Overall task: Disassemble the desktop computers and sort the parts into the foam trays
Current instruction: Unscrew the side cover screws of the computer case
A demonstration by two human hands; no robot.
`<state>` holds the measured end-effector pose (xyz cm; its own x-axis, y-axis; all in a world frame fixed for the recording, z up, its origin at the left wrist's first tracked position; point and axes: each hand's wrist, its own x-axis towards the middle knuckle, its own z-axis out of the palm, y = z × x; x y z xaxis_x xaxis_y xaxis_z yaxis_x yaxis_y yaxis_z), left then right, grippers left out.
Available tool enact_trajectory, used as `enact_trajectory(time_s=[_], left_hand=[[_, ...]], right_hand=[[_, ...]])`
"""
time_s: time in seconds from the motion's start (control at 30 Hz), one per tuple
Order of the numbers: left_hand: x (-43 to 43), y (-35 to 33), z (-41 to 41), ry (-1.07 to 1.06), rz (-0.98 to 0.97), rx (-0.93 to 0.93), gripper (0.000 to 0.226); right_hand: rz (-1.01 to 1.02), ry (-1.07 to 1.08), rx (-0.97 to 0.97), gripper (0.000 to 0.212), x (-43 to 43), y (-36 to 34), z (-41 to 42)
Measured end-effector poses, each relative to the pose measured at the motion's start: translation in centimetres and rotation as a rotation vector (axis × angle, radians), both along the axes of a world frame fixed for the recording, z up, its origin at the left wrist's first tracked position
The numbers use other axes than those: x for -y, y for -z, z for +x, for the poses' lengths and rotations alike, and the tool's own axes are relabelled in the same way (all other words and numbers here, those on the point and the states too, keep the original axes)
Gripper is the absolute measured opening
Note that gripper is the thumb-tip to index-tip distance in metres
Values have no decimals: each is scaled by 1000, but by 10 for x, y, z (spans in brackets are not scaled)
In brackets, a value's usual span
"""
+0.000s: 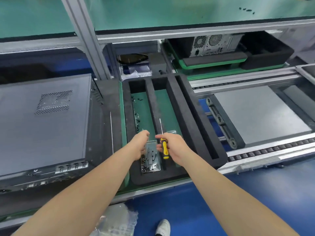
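My right hand (172,147) is wrapped round the yellow-and-black handle of a screwdriver (165,148), whose thin metal shaft points away from me over the foam. My left hand (141,143) is just beside it, to the left, knuckles up and fingers curled downward; I cannot tell whether the fingertips pinch anything.

Both hands hover above a small shallow box (150,159) that holds black screws and a flat metal piece. The box sits at the near end of the leftmost compartment of a black foam tray (153,178), which has several long compartments running from near to far. Farther along that same compartment a few loose screws (138,120) lie on the green base.

To the left of the tray, touching its foam edge, a dark grey desktop computer (44,120) lies on its side, its vented panel facing up and its ports toward me. To the right of the tray is a roller conveyor (272,150) with a flat grey panel (260,114) lying between its rails.

Far right, under the upper green shelf, a second computer (213,44) stands in another black foam holder on a green pallet, its fans facing me. Near me, on the blue floor, are a crumpled clear plastic bag (117,220) and the toe of my white shoe (163,227).
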<state>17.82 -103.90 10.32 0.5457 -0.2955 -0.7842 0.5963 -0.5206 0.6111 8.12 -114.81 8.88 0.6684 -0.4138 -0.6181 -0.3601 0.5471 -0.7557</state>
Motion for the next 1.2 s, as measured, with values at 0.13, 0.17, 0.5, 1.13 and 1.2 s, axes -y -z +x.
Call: enact_trajectory(time_s=[0.13, 0.17, 0.5, 1.13, 1.2], left_hand=[[-24, -29, 19, 1, -10, 304, 22], [-33, -38, 28, 11, -1, 354, 18], [-108, -56, 29, -93, -9, 212, 64], [-124, -74, 7, 180, -50, 378, 59], [-129, -96, 13, 253, -87, 529, 52]], right_hand=[[-62, -191, 24, 18, -27, -14, 26], [-105, -249, 22, 15, -35, -16, 33], [-618, -454, -164, 24, -115, 4, 74], [-1013, -373, -204, 19, -125, 1, 70], [-1013, -306, -123, 16, -132, -15, 74]])
